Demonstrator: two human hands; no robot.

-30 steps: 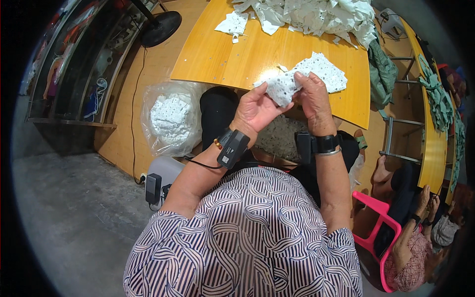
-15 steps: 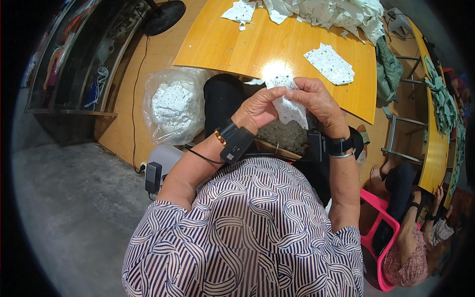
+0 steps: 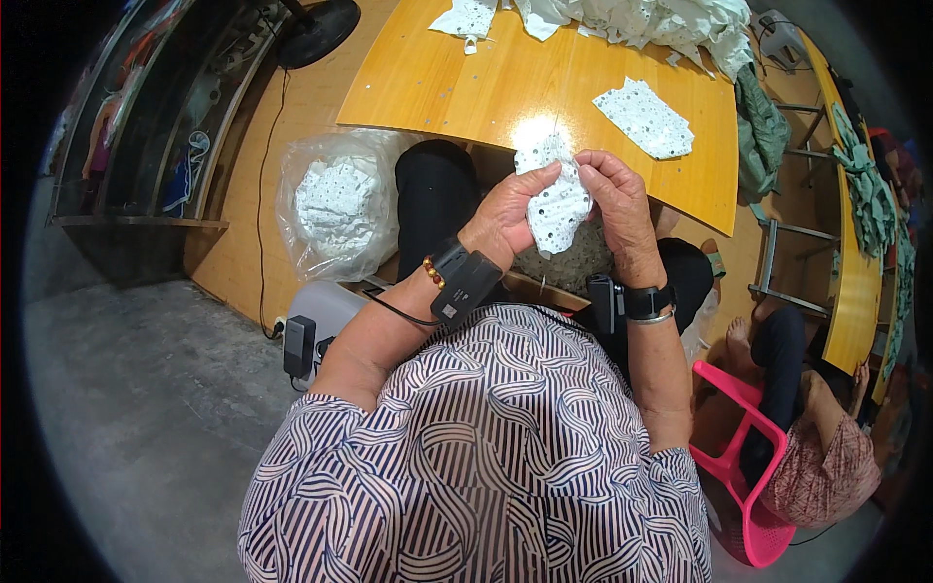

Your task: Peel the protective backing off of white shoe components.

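A thin white piece with dark round spots (image 3: 561,212), cloth or paper, is held up over my lap near the table's front edge. My left hand (image 3: 510,209) grips its left side, the thumb lying across the upper part. At the upper right edge, the fingers of my right hand (image 3: 617,194) pinch together on it. Beneath the hands sits a container of small greyish bits (image 3: 573,267), partly hidden by the hands and the piece. A similar flat spotted piece (image 3: 644,119) lies on the yellow wooden table (image 3: 418,83), beyond my right hand.
A heap of white spotted pieces (image 3: 651,34) covers the table's far side. Left of my leg stands a clear plastic bag (image 3: 335,204) filled with white pieces. Green cloth (image 3: 761,131) hangs off the table's right. A person (image 3: 821,466) sits on a pink chair (image 3: 743,437) at right.
The white piece has turned to show its spotted face more fully. My right hand has drawn slightly apart from the left. The person at right has shifted.
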